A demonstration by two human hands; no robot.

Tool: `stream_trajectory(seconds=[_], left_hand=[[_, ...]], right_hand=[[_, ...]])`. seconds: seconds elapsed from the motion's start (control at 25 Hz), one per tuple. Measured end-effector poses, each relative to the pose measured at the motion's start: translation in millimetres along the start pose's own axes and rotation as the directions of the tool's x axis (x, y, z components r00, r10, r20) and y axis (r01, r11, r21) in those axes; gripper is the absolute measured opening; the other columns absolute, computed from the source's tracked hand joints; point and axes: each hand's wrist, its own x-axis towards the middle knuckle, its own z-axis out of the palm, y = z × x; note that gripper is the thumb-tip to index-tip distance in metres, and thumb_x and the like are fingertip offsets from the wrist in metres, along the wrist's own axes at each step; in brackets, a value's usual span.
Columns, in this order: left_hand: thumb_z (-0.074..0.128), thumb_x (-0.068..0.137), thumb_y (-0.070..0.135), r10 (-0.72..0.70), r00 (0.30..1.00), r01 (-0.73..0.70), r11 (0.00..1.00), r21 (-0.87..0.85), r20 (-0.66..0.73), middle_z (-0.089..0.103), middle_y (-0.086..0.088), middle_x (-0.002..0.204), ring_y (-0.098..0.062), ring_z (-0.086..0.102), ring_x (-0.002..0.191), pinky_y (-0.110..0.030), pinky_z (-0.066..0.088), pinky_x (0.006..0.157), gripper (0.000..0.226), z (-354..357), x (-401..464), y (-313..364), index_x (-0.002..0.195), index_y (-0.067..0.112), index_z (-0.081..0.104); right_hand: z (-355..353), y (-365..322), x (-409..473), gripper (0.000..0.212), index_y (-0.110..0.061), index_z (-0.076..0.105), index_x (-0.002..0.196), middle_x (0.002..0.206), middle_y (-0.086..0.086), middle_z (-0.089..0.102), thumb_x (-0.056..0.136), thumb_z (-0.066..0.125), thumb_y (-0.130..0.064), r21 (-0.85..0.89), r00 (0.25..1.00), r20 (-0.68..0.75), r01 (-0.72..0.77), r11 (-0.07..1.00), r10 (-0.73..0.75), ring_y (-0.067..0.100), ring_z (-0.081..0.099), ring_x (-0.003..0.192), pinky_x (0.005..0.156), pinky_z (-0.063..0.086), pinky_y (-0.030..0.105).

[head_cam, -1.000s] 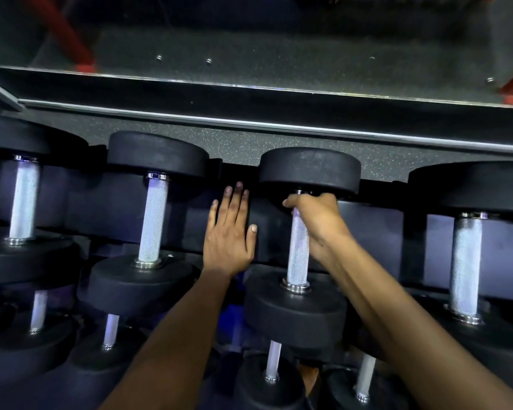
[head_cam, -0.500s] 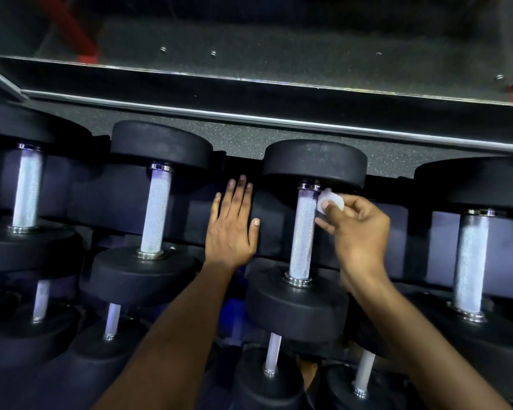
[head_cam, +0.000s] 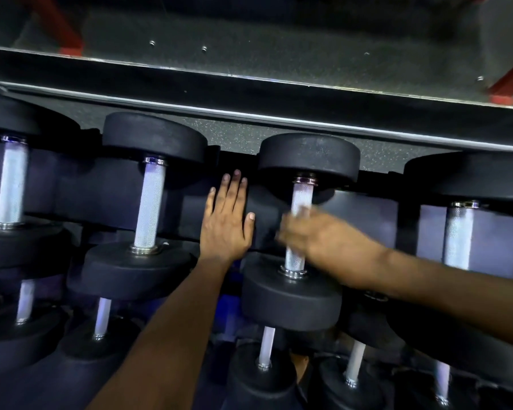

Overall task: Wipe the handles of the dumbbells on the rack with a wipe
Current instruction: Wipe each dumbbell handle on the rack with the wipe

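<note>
Dumbbell handle (head_cam: 298,229) on the rack's (head_cam: 267,226) top row is half hidden by the blurred right hand (head_cam: 317,236); its grip and any wipe cannot be told. Left hand (head_cam: 227,223) lies flat, fingers straight, against the rack beside it.

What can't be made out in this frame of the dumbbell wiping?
- Right hand, head view: motion blur hides its fingers and whether they grip the handle.
- Wipe: only a pale smear at the fingertips, blurred.
- Handle's middle: covered by the right hand.
- Dumbbells at the left, right and bottom edges: cut off.
- Left hand: flat on the rack, clear.
</note>
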Motion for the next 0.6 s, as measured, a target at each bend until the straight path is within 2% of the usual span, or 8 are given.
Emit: stream_trajectory(seconds=[0.08, 0.12, 0.24, 0.28, 0.36, 0.4, 0.48, 0.6], left_hand=[[0.033, 0.093, 0.033, 0.001, 1.000, -0.001, 1.000, -0.001, -0.003, 0.023, -0.012, 0.158, -0.026, 0.017, 0.147, -0.041, 0.008, 0.119, 0.065, 0.2, 1.3, 0.5, 0.149, 0.003, 0.028], [0.034, 0.093, 0.033, 0.000, 1.000, 0.000, 1.000, -0.008, -0.001, 0.023, -0.012, 0.159, -0.026, 0.016, 0.147, -0.040, 0.007, 0.119, 0.065, 0.6, 1.3, 0.2, 0.150, 0.003, 0.028], [0.033, 0.094, 0.033, -0.010, 1.000, 0.010, 1.000, -0.013, 0.005, 0.022, -0.012, 0.159, -0.025, 0.015, 0.148, -0.040, 0.007, 0.119, 0.064, -0.4, -0.7, -0.4, 0.150, 0.003, 0.027], [0.032, 0.094, 0.034, -0.009, 1.000, 0.009, 1.000, -0.008, 0.009, 0.022, -0.012, 0.159, -0.025, 0.015, 0.148, -0.041, 0.008, 0.119, 0.064, -0.4, -0.8, 0.1, 0.150, 0.003, 0.026], [0.031, 0.095, 0.034, -0.003, 1.000, 0.003, 1.000, -0.009, 0.011, 0.022, -0.012, 0.159, -0.026, 0.015, 0.148, -0.042, 0.009, 0.119, 0.064, -0.2, -0.5, 0.2, 0.150, 0.003, 0.026], [0.031, 0.095, 0.034, -0.002, 1.000, 0.002, 1.000, -0.011, 0.008, 0.022, -0.013, 0.159, -0.026, 0.015, 0.148, -0.042, 0.009, 0.119, 0.064, 0.1, -0.9, 0.3, 0.150, 0.003, 0.026], [0.032, 0.094, 0.033, -0.003, 1.000, 0.003, 1.000, -0.016, -0.002, 0.022, -0.013, 0.159, -0.026, 0.016, 0.148, -0.042, 0.008, 0.119, 0.064, 0.4, -0.8, 0.2, 0.150, 0.003, 0.027], [0.031, 0.094, 0.034, -0.002, 1.000, 0.002, 1.000, -0.014, 0.002, 0.024, -0.014, 0.158, -0.027, 0.018, 0.147, -0.042, 0.009, 0.119, 0.063, 0.5, -1.2, -0.2, 0.149, 0.002, 0.028]], right_hand=[[-7.6, 4.9, 18.9, 0.027, -0.015, 0.069, 0.088, 0.091, 0.001, 0.063, 0.084, 0.043, -0.011, -0.008, 0.979, 0.115, 0.170, 0.985, -0.168, 0.019, 0.065, 0.087, 0.093, 0.045, 0.031], [-18.3, 17.3, 30.6, 0.025, -0.016, 0.068, 0.086, 0.093, 0.001, 0.062, 0.084, 0.044, -0.010, -0.032, 0.978, 0.171, 0.129, 0.991, -0.122, 0.019, 0.064, 0.090, 0.093, 0.043, 0.031], [-22.1, 21.8, 42.5, 0.022, -0.016, 0.072, 0.081, 0.089, 0.002, 0.065, 0.081, 0.049, -0.016, -0.248, 0.993, 0.081, -0.068, 0.966, 0.090, 0.021, 0.063, 0.086, 0.088, 0.048, 0.032], [-19.3, 9.2, 44.3, 0.020, -0.015, 0.072, 0.085, 0.091, 0.005, 0.066, 0.081, 0.052, -0.019, -0.280, 0.978, 0.198, -0.011, 0.960, 0.069, 0.024, 0.062, 0.088, 0.092, 0.046, 0.034], [-12.4, -3.4, 42.4, 0.028, -0.013, 0.065, 0.105, 0.111, 0.008, 0.063, 0.086, 0.047, -0.022, -0.175, 0.864, 0.503, 0.146, 0.974, -0.040, 0.027, 0.056, 0.105, 0.103, 0.037, 0.037], [-16.3, 1.1, 47.5, 0.030, -0.013, 0.063, 0.108, 0.116, 0.008, 0.062, 0.086, 0.046, -0.023, -0.162, 0.837, 0.547, 0.110, 0.981, -0.004, 0.027, 0.056, 0.110, 0.104, 0.037, 0.037], [-27.9, 18.1, 61.2, 0.031, -0.014, 0.063, 0.109, 0.118, 0.006, 0.062, 0.083, 0.052, -0.026, -0.232, 0.876, 0.456, -0.050, 0.971, 0.154, 0.024, 0.054, 0.114, 0.106, 0.035, 0.035], [-16.2, 5.4, 49.9, 0.032, -0.014, 0.061, 0.111, 0.120, 0.005, 0.058, 0.082, 0.054, -0.026, -0.179, 0.840, 0.542, 0.094, 0.979, 0.018, 0.023, 0.052, 0.115, 0.107, 0.031, 0.031]])
